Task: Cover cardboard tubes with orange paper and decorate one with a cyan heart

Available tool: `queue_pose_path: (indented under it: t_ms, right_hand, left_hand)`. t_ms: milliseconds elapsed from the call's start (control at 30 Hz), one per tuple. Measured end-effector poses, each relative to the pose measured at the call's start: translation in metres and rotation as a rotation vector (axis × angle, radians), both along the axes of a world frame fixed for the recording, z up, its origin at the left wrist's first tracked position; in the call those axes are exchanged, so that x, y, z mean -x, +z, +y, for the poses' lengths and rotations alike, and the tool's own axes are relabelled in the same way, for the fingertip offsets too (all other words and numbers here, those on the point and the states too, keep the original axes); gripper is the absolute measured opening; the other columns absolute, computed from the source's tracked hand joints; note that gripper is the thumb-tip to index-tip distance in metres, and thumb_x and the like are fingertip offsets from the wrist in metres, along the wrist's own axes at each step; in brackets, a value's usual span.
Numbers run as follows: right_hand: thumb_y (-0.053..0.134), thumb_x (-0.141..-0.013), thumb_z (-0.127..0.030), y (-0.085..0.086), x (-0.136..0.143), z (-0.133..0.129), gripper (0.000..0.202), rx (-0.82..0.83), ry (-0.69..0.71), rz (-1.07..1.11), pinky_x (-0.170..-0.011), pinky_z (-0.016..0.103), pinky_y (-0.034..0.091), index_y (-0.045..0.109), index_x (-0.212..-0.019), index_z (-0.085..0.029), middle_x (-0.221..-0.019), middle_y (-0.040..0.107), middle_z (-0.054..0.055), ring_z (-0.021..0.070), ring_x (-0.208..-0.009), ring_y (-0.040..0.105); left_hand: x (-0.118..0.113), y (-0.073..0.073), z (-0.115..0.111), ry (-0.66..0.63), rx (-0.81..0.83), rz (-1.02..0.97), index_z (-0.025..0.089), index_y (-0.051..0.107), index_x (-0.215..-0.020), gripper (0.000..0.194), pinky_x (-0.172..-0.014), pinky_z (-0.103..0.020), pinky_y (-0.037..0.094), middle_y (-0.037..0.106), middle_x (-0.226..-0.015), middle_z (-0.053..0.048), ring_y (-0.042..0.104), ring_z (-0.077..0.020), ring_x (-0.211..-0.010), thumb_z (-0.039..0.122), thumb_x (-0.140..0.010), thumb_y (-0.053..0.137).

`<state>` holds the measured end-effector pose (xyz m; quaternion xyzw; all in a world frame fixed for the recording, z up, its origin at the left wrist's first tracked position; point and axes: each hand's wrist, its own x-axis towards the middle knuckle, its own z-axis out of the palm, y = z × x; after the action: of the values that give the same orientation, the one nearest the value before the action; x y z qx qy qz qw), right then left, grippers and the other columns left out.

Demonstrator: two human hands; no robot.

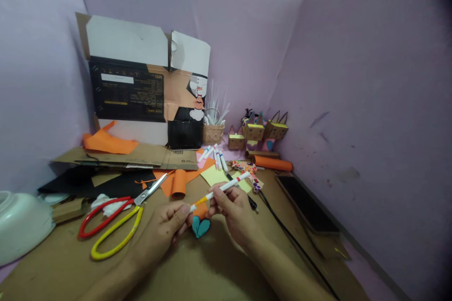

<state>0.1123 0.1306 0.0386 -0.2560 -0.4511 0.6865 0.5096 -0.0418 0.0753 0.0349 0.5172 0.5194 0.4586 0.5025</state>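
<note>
In my right hand (231, 202) is a white marker (229, 183) with a red band near its far end and an orange section towards its tip. The tip end points left and down to my left hand (171, 220), whose thumb and fingers are closed on a small white piece (192, 208) that looks like the marker's cap. Just below, between the hands, an orange paper piece (200, 210) shows, with a teal heart-shaped cutout (200, 227) under it. Which fingers hold these paper pieces is partly hidden.
Large scissors (136, 204) with red and yellow handles lie open at left, near a white bowl (21, 228). Behind are an orange paper roll (179, 183), several markers (219, 160), a basket (213, 133) and cardboard animal figures (253, 131). A black cable (282, 225) and dark phone-like slab (306, 203) lie right.
</note>
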Motion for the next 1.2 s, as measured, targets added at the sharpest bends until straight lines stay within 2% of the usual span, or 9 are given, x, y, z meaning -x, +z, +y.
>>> queue_pose_path:
  t_ms: [200, 367, 533, 700, 867, 1000, 1100, 1167, 1200]
  right_hand:
    - [0.069, -0.070, -0.040, 0.004, -0.001, -0.002, 0.028, -0.052, -0.030, -0.066, -0.046, 0.022, 0.049, 0.061, -0.073, -0.013, -0.054, 0.058, -0.003, 0.0098, -0.044, 0.057]
    - [0.071, -0.066, -0.040, 0.004, 0.002, -0.007, 0.030, -0.034, 0.000, -0.144, -0.047, 0.021, 0.048, 0.063, -0.073, -0.012, -0.054, 0.060, -0.002, 0.0098, -0.044, 0.058]
    - [0.072, -0.064, -0.040, -0.004, 0.007, -0.008, 0.032, 0.028, 0.000, -0.123, -0.045, 0.021, 0.049, 0.063, -0.072, -0.011, -0.053, 0.062, -0.001, 0.0100, -0.043, 0.058]
    - [0.076, -0.059, -0.041, -0.014, 0.013, -0.010, 0.034, 0.102, 0.020, -0.032, -0.043, 0.023, 0.048, 0.063, -0.071, -0.012, -0.051, 0.061, -0.002, 0.0100, -0.039, 0.055]
    - [0.074, -0.061, -0.043, -0.020, 0.017, -0.014, 0.035, 0.132, 0.028, -0.024, -0.045, 0.022, 0.046, 0.061, -0.074, -0.013, -0.052, 0.059, -0.003, 0.0093, -0.040, 0.053]
    - [0.067, -0.068, -0.046, -0.019, 0.014, -0.010, 0.035, 0.062, 0.037, -0.112, -0.041, 0.018, 0.037, 0.053, -0.061, -0.015, -0.047, 0.049, -0.006, 0.0067, -0.041, 0.046]
    - [0.061, -0.071, -0.051, -0.014, 0.008, -0.006, 0.042, 0.070, 0.249, -0.095, -0.041, 0.020, 0.039, 0.045, -0.053, -0.016, -0.047, 0.044, -0.006, 0.0073, -0.039, 0.046]
    - [0.060, -0.071, -0.052, -0.011, 0.003, -0.005, 0.042, 0.143, 0.487, -0.066, -0.040, 0.021, 0.043, 0.042, -0.053, -0.018, -0.048, 0.041, -0.007, 0.0067, -0.036, 0.044]
    - [0.060, -0.071, -0.052, -0.010, 0.001, -0.005, 0.043, 0.185, 0.604, -0.063, -0.038, 0.020, 0.043, 0.041, -0.053, -0.018, -0.047, 0.040, -0.007, 0.0060, -0.034, 0.043]
  left_hand:
    - [0.000, 0.003, -0.002, 0.039, 0.012, -0.022, 0.017, 0.053, -0.059, 0.044, -0.040, -0.021, 0.018, 0.035, -0.041, 0.007, 0.027, -0.0070, -0.038, 0.057, -0.075, 0.051]
    - [0.000, 0.002, -0.001, -0.007, -0.032, 0.073, 0.016, 0.051, -0.058, 0.044, -0.043, -0.021, 0.019, 0.035, -0.046, 0.006, 0.027, -0.0073, -0.044, 0.054, -0.080, 0.046]
    - [-0.005, 0.004, -0.001, 0.029, -0.054, 0.163, 0.017, 0.045, -0.055, 0.042, -0.046, -0.022, 0.022, 0.034, -0.051, 0.005, 0.029, -0.0090, -0.048, 0.052, -0.078, 0.046]
    - [-0.006, 0.007, -0.005, 0.086, -0.172, 0.415, 0.016, 0.056, -0.061, 0.034, -0.052, -0.023, 0.031, 0.048, -0.056, 0.000, 0.043, -0.0133, -0.055, 0.038, -0.083, 0.042]
    - [-0.006, 0.003, -0.014, 0.165, -0.434, 0.717, 0.018, 0.057, -0.061, 0.030, -0.055, -0.025, 0.033, 0.055, -0.057, -0.002, 0.050, -0.0146, -0.055, 0.027, -0.085, 0.042]
    - [-0.006, 0.007, -0.014, 0.035, -0.511, 0.864, 0.019, 0.056, -0.057, 0.028, -0.049, -0.024, 0.030, 0.053, -0.052, 0.000, 0.047, -0.0124, -0.048, 0.028, -0.082, 0.050]
    - [0.008, 0.019, -0.007, 0.184, -0.486, 0.761, 0.019, 0.062, -0.069, 0.027, -0.053, -0.023, 0.036, 0.056, -0.057, -0.001, 0.051, -0.0135, -0.052, 0.029, -0.086, 0.044]
    - [0.022, 0.026, -0.001, 0.285, -0.524, 0.677, 0.019, 0.063, -0.095, 0.022, -0.062, -0.024, 0.041, 0.063, -0.083, -0.006, 0.058, -0.0169, -0.071, 0.027, -0.085, 0.046]
    - [0.029, 0.028, 0.002, 0.243, -0.564, 0.658, 0.019, 0.060, -0.105, 0.026, -0.068, -0.024, 0.043, 0.062, -0.098, -0.009, 0.058, -0.0189, -0.083, 0.026, -0.084, 0.047]
